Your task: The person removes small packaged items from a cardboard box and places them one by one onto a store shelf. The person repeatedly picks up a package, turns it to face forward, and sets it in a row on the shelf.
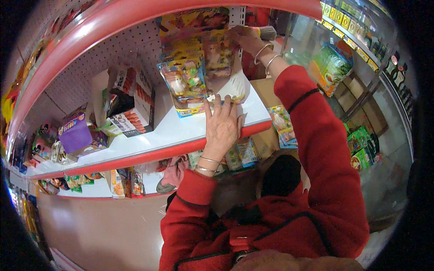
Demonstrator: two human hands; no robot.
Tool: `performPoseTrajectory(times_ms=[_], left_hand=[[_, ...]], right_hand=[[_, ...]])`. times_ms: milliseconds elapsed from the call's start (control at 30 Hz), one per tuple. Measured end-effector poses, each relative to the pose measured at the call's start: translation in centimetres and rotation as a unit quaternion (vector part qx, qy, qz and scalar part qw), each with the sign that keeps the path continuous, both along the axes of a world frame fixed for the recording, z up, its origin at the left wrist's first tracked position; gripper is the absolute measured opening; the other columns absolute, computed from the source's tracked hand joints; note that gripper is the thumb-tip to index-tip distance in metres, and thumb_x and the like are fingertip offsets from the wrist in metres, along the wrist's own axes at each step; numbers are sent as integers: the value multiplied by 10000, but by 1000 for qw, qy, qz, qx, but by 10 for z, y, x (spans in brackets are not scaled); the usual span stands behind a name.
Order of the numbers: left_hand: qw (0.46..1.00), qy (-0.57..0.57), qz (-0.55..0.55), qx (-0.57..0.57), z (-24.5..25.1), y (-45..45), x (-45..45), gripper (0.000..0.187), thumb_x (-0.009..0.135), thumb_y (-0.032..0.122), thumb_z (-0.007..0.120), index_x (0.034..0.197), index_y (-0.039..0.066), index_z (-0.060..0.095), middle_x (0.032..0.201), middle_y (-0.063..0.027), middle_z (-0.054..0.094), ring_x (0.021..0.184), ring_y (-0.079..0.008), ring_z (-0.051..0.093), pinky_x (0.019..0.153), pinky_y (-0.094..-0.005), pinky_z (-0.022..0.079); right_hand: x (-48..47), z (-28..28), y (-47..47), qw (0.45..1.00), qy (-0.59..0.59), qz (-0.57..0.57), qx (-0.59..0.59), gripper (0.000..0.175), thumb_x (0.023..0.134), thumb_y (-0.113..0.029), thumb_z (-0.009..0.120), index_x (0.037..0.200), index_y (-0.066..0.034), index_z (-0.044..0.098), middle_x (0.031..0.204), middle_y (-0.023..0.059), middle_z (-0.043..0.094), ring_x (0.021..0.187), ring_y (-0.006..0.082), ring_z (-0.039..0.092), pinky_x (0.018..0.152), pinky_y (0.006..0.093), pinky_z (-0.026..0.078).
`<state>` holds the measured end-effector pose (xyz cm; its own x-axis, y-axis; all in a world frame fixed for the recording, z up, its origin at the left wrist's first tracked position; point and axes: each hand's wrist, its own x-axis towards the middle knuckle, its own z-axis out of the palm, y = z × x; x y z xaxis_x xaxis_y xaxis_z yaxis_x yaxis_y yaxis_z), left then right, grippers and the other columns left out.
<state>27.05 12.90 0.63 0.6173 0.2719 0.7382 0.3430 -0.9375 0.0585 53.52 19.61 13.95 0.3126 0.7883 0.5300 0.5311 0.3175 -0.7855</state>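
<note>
My left hand point(222, 128) lies over the front edge of an open display box point(188, 112) on the white shelf point(166, 133), fingers spread and pointing inward. A blister pack with small white and green toy figures point(184, 81) leans upright in the box's left part. Behind it stand more yellow packs, one of them a blurred toy pack point(217, 54). My right hand point(247, 40) is raised at the upper right edge of that pack. Motion blur hides its fingertips, so its grip cannot be made out. A grey, blurred bundle point(268, 33) shows just beyond it.
A black-and-white carton point(135, 108) and a purple box point(83, 132) stand left on the shelf. Its red front rail point(190, 147) runs below my left hand; a curved red edge point(101, 22) hangs above. More toy packs point(283, 125) lie on a cardboard box point(266, 139) at right.
</note>
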Motion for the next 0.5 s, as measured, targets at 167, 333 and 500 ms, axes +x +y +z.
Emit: performPoseTrajectory(times_ms=[167, 333, 500], left_hand=[[1000, -13, -7, -3, -2, -1, 1, 343, 847, 242, 679, 1110, 22, 663, 1308, -142, 550, 1288, -373, 442, 1104, -610, 262], [1000, -17, -9, -2, 0, 0, 1, 288, 817, 224, 700, 1044, 47, 686, 1298, -129, 568, 1277, -364, 451, 1104, -602, 264], [1000, -13, -7, 9, 0, 1, -1, 266, 795, 196, 699, 1015, 48, 686, 1300, -132, 570, 1275, -359, 456, 1102, -605, 273]], right_hand=[[1, 4, 4, 987, -135, -84, -13, 285, 957, -264, 640, 1008, 9, 703, 843, 101, 726, 592, 133, 663, 533, 286, 544], [-10, 13, -10, 984, -115, -52, -128, 252, 953, -227, 641, 1042, -1, 708, 887, 96, 730, 725, 141, 675, 651, 291, 558], [-14, 21, -23, 958, -276, -69, -44, 304, 931, -327, 658, 1064, -62, 726, 912, 98, 740, 823, 201, 690, 752, 340, 557]])
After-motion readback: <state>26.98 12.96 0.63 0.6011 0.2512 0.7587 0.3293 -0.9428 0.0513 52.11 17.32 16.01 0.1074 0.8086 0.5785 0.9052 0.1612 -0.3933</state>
